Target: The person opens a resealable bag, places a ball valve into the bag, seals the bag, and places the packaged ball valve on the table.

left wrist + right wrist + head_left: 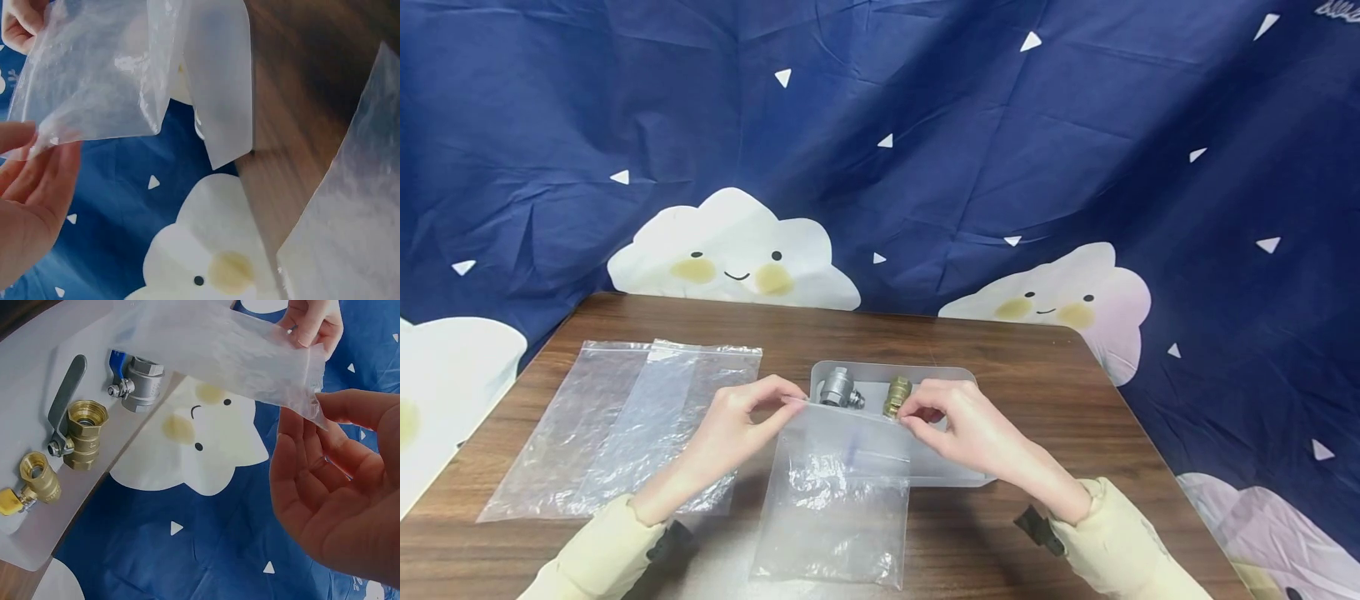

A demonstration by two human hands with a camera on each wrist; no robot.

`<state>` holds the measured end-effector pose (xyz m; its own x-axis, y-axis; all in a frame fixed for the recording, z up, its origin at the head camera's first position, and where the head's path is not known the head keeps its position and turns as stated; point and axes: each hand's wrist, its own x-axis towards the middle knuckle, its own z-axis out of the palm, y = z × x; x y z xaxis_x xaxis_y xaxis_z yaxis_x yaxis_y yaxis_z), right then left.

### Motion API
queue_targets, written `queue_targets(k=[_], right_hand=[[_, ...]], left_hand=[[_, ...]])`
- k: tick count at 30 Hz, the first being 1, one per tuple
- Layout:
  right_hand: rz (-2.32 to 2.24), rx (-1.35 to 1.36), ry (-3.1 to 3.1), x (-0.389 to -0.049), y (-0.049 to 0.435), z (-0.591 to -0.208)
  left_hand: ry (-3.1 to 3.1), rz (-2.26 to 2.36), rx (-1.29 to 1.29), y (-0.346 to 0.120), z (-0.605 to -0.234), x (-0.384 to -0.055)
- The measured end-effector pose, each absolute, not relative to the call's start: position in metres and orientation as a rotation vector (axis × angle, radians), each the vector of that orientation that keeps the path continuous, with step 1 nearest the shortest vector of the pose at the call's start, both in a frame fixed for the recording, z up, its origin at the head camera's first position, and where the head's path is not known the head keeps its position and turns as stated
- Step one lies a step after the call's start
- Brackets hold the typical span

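A clear plastic bag (835, 517) hangs between both hands, its top edge stretched in front of a translucent bin. My left hand (741, 425) pinches one top corner between thumb and fingers. The other top corner is pinched by my right hand (958, 421). Behind the bag stands the bin (951, 475) with ball valves in it. The right wrist view shows a silver valve (145, 384) with a blue lever, a brass valve (84, 434) with a grey lever, and a smaller brass valve (40, 478) with a yellow handle. Within the bag, no contents show.
More clear zip bags (617, 433) lie flat and overlapping on the left of the brown wooden table (1037, 358). A blue curtain (880, 150) with clouds and triangles hangs behind the table's far edge.
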<state>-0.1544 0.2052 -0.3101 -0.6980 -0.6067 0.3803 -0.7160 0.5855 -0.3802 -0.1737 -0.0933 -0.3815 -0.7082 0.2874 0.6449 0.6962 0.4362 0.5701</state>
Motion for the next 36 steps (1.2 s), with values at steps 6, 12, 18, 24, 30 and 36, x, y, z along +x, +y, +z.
queue_targets(k=[6,12,18,24,30,36], right_hand=[[0.694,1.087,-2.594,-0.157,0.204,-0.309],[0.688,1.089,-2.601,-0.161,0.202,-0.309],[0.721,1.118,-2.615,-0.162,0.198,-0.310],[0.752,1.149,-2.598,-0.164,0.194,-0.312],[0.780,1.154,-2.600,-0.165,0.192,-0.314],[0.810,1.116,-2.625,-0.164,0.192,-0.316]], left_hand=[[-2.179,-0.985,-0.911,-0.091,-0.378,-0.176],[-2.045,-0.849,-1.101,-0.080,-0.366,-0.177],[-1.930,-0.788,-1.255,-0.066,-0.357,-0.179],[-1.925,-0.736,-1.316,-0.055,-0.355,-0.178],[-1.935,-0.659,-1.319,-0.046,-0.357,-0.178],[-1.924,-0.565,-1.296,-0.043,-0.359,-0.176]])
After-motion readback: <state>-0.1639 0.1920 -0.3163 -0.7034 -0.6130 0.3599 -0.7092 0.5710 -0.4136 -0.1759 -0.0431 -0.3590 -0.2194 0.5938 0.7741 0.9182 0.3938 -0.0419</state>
